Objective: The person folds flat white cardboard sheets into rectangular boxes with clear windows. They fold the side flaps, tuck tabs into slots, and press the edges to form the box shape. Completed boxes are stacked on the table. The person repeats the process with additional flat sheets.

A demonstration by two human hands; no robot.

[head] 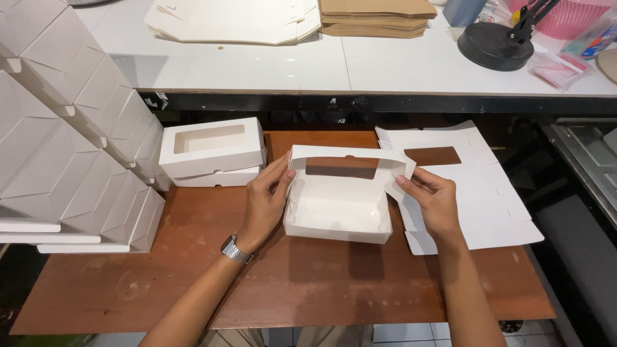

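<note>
White cardboard box (339, 205) sits between our two hands on the brown wooden surface (283, 283), partly formed. We judge it well along: the tray part has its base flat and its near and side walls standing, while the lid with its cut-out window (341, 168) is raised on the far side and not yet closed down. The right-end flap of the lid looks loose as well, so folding it in and shutting the lid seem to be what is left.

Our left hand (265, 200) has its grip pressed against the left end of the box, fingers on the outer wall and thumb at the lid's corner. Our right hand (432, 200) pinches the loose flap at the right end between thumb and fingertips.

The box's long axis runs from one grip to the other, left to right across our view, with the open tray facing up and the windowed lid leaning toward us from the far edge.

Beyond the left grip a finished windowed box (212, 151) rests on another, with a tall stack of closed boxes (71, 148) further out that way. Just outside the right grip lie flat unfolded blanks (475, 193).
</note>
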